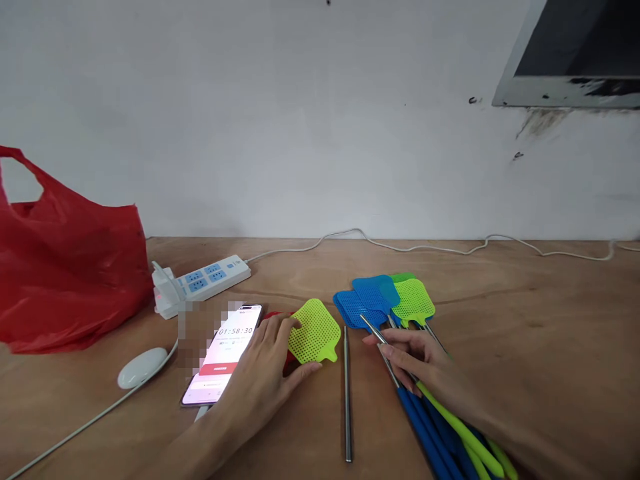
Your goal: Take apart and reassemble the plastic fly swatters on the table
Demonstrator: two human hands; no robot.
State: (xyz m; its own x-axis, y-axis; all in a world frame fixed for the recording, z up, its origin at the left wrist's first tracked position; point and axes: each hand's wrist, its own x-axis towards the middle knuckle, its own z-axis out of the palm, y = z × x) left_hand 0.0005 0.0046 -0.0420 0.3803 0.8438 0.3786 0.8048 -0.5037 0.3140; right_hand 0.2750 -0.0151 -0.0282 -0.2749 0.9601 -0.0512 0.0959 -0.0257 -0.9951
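My left hand (273, 353) grips a loose yellow-green fly swatter head (315, 331) at its left side, fingers curled over the edge and thumb near its neck. Something red (289, 360), partly hidden, lies under that hand. In my right hand (417, 357) is a thin metal rod (373, 328) with a yellow-green handle (457, 427); its bare tip points up and left. Between the hands a separate metal tube (347, 400) lies on the table. Beneath and behind my right hand are several swatters with blue heads (353, 308), a yellow-green head (414, 300) and blue handles (425, 427).
A phone (235, 347) showing a timer lies left of my left hand. Farther left are a white power strip (215, 277), a white mouse-shaped object (144, 368) and a red plastic bag (70, 267). A white cable (415, 249) runs along the wall over the wooden table (540, 347).
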